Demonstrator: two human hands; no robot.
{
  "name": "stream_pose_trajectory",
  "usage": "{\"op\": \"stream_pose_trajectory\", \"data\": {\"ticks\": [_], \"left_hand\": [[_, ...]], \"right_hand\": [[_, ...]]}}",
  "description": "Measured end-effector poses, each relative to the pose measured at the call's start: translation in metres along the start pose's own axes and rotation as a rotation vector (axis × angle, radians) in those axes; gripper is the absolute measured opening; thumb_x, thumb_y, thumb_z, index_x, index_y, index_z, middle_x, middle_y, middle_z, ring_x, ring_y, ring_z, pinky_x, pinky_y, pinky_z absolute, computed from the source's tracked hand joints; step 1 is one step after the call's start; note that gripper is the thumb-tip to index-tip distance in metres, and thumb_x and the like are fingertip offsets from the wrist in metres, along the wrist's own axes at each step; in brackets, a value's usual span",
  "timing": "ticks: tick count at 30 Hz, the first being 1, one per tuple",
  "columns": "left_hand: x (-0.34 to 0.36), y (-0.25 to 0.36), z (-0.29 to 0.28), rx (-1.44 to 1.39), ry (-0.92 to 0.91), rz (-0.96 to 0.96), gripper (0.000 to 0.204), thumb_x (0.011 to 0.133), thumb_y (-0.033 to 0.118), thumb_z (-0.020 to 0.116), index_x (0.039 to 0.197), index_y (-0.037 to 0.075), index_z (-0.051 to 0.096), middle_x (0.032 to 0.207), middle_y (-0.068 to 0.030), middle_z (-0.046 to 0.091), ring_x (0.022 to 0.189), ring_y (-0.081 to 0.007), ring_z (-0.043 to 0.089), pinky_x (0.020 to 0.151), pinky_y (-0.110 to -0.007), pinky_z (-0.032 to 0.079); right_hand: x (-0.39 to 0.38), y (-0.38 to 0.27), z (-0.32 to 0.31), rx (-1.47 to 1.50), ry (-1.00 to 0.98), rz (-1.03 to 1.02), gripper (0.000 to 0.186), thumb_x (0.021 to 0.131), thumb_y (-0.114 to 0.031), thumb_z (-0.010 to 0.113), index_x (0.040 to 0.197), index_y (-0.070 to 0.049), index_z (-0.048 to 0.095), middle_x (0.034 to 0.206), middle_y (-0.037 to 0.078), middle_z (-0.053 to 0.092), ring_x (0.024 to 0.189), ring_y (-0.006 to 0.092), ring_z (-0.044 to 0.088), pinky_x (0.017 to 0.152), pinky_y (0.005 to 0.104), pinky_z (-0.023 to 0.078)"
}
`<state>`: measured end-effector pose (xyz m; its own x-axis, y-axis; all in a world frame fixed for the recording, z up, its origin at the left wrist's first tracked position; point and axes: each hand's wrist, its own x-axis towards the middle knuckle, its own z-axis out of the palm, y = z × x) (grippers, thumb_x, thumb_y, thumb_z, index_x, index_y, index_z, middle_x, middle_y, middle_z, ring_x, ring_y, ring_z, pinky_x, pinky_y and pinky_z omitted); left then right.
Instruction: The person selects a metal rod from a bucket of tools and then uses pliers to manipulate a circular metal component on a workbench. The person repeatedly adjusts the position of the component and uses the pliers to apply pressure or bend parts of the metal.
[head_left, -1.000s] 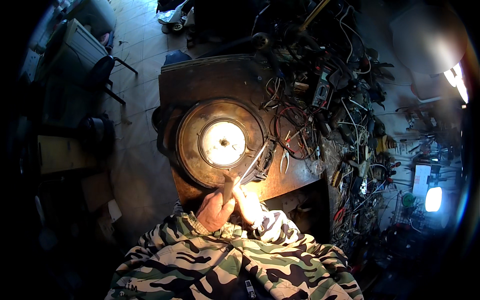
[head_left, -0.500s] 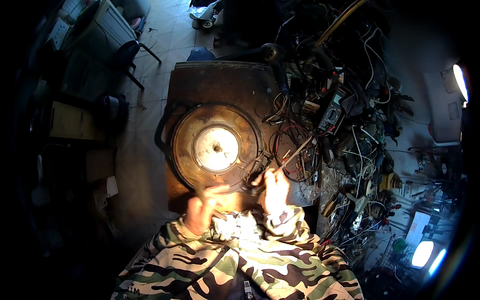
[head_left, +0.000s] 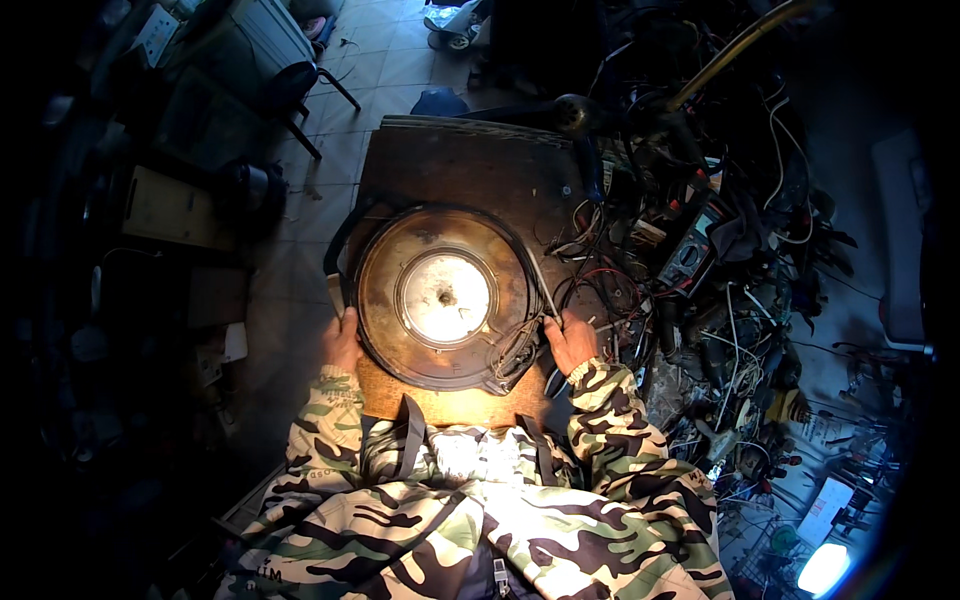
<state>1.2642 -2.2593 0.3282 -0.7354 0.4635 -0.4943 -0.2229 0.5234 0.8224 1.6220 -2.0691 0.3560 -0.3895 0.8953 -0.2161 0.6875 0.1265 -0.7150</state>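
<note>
My left hand [head_left: 341, 342] is closed on a flat pale bar [head_left: 335, 290] beside the left side of a round, stained metal appliance [head_left: 390, 270] with a bright centre disc [head_left: 446, 298]. At its right side, my right hand [head_left: 572, 342] grips a slim metal rod [head_left: 543, 287]. A loose bunch of cable [head_left: 510, 350] lies over the appliance's lower right rim, and a black curved band [head_left: 350, 225] runs round its upper left. All this rests on a worn wooden table [head_left: 460, 160].
Tangled cables, tools and a multimeter [head_left: 688, 255] crowd the right. A lamp arm [head_left: 735, 55] reaches over from the top right. A chair [head_left: 295, 90] and a yellowish board [head_left: 180, 210] stand at the left on the tiled floor.
My hands have parted from the front middle of the appliance to its two sides, each with its own tool. The view has shifted, so the table sits farther right.
</note>
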Motion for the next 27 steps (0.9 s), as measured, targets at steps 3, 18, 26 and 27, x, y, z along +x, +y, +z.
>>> {"op": "stream_pose_trajectory", "data": {"ticks": [3, 18, 26, 27], "left_hand": [[0.026, -0.02, -0.004, 0.189, 0.076, 0.209, 0.048, 0.098, 0.041, 0.063, 0.115, -0.004, 0.068, 0.104, -0.0139, 0.072, 0.086, -0.0238, 0.064, 0.08, -0.039, 0.05], [0.11, 0.08, 0.057, 0.437, -0.394, 0.546, 0.046, 0.094, 0.048, 0.061, 0.097, 0.003, 0.068, 0.081, -0.0186, 0.068, 0.075, -0.0347, 0.064, 0.071, -0.045, 0.047], [0.075, 0.081, 0.071, 0.481, -0.133, 0.543, 0.044, 0.092, 0.045, 0.063, 0.091, 0.001, 0.068, 0.081, -0.0225, 0.068, 0.079, -0.042, 0.065, 0.072, -0.049, 0.048], [0.065, 0.075, 0.065, 0.504, -0.06, 0.532, 0.045, 0.092, 0.045, 0.063, 0.092, 0.001, 0.068, 0.082, -0.0236, 0.068, 0.082, -0.0433, 0.064, 0.074, -0.05, 0.049]], "right_hand": [[-0.004, -0.012, -0.001, -0.047, -0.007, 0.059, 0.037, 0.093, -0.031, 0.061, 0.089, 0.006, 0.06, 0.073, 0.034, 0.061, 0.072, 0.0537, 0.06, 0.066, 0.0576, 0.045], [-0.096, -0.033, 0.028, -0.305, -0.115, -0.061, 0.028, 0.091, -0.026, 0.065, 0.08, -0.001, 0.06, 0.074, 0.025, 0.059, 0.075, 0.0454, 0.058, 0.073, 0.0534, 0.044], [-0.105, -0.06, -0.034, -0.641, -0.198, -0.105, 0.03, 0.089, -0.031, 0.074, 0.088, -0.006, 0.057, 0.076, 0.017, 0.062, 0.064, 0.0375, 0.067, 0.051, 0.0473, 0.05], [-0.099, -0.059, -0.038, -0.666, -0.21, -0.174, 0.031, 0.089, -0.033, 0.074, 0.089, -0.007, 0.059, 0.075, 0.016, 0.062, 0.061, 0.0363, 0.067, 0.049, 0.0468, 0.05]]}}
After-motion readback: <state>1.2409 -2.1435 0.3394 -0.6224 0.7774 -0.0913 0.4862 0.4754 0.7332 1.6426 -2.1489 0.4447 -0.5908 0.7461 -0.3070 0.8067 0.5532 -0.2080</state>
